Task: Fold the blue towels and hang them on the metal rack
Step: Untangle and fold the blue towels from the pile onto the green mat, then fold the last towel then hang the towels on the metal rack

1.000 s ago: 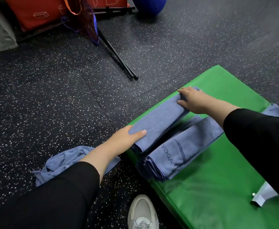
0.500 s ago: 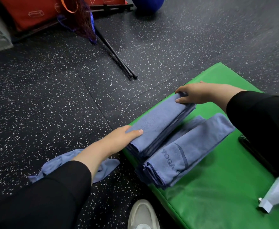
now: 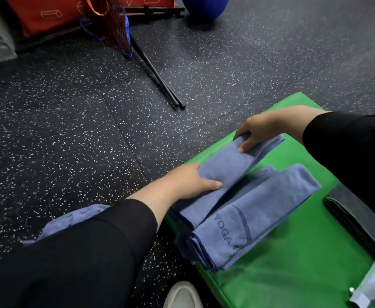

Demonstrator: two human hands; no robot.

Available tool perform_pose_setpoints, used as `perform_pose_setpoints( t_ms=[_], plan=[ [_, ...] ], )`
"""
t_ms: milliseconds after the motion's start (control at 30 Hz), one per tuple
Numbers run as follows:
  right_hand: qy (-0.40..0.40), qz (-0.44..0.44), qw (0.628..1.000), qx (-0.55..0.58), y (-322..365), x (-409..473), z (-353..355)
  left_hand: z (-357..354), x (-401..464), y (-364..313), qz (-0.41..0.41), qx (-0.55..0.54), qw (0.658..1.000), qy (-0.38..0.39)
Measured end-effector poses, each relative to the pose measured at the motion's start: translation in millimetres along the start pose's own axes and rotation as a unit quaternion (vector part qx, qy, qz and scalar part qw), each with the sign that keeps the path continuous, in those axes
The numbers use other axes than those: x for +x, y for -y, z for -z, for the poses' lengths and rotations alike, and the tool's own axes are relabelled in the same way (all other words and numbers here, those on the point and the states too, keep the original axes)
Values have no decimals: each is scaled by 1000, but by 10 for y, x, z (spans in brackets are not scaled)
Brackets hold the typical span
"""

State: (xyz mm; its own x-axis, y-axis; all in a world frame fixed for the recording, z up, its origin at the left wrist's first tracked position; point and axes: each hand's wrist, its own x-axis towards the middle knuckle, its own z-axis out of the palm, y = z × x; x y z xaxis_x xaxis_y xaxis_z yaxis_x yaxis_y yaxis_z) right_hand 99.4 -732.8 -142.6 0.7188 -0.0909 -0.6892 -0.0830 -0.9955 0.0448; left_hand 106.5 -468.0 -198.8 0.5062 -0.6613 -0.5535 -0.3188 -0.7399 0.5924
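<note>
A folded blue towel [image 3: 224, 167] lies along the left edge of a green mat [image 3: 293, 258]. My left hand [image 3: 188, 181] grips its near end, thumb on top. My right hand [image 3: 264, 130] grips its far end, fingers curled over the fold. Beside it lies a second folded blue towel [image 3: 248, 216] marked YOGA, untouched. A crumpled blue towel [image 3: 71, 218] sits on the floor, partly hidden behind my left sleeve. No metal rack is visible.
Dark speckled rubber floor [image 3: 71, 130] surrounds the mat. Black rods [image 3: 160, 76] lie on it beyond the mat. A red bag [image 3: 49, 14], a net and a blue ball [image 3: 204, 5] stand at the back. A black strap [image 3: 355, 221] lies on the mat's right. My white shoe [image 3: 182, 294] is below.
My right hand has curled round the far end of the towel and my left hand has closed on the near end. The view has shifted slightly.
</note>
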Motion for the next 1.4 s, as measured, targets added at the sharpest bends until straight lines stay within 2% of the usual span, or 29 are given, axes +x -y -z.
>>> perform_pose_setpoints(
  t_ms=[200, 333, 567, 667, 900, 1000, 1133, 1267, 1400],
  plan=[
    [54, 0, 998, 31, -104, 78, -78, 83, 2, 180, -10, -47, 998, 38],
    [60, -6, 997, 48, -94, 96, -61, 169, 10, 193, -19, -57, 996, 59],
    [146, -37, 988, 11, -32, 46, 20, 153, -41, 148, -29, -82, 991, 104],
    [145, -41, 989, 4, -20, -13, 11, 137, -64, 114, -42, -86, 990, 107],
    [93, -48, 994, 23, 37, -251, 46, 152, -156, 57, -64, -8, 996, 54],
    [69, -39, 997, 27, 92, -341, 107, 164, -217, 42, -57, 0, 998, 2],
    [-18, -6, 997, 72, 238, -472, 270, 219, -322, 25, -56, 6, 996, -63],
    [-108, 3, 992, 66, 512, -547, 418, 368, -492, 33, -42, 17, 987, -156],
    [-166, 34, 984, 62, 1158, -507, 626, 677, -889, 270, -9, 27, 973, -227]
  ],
)
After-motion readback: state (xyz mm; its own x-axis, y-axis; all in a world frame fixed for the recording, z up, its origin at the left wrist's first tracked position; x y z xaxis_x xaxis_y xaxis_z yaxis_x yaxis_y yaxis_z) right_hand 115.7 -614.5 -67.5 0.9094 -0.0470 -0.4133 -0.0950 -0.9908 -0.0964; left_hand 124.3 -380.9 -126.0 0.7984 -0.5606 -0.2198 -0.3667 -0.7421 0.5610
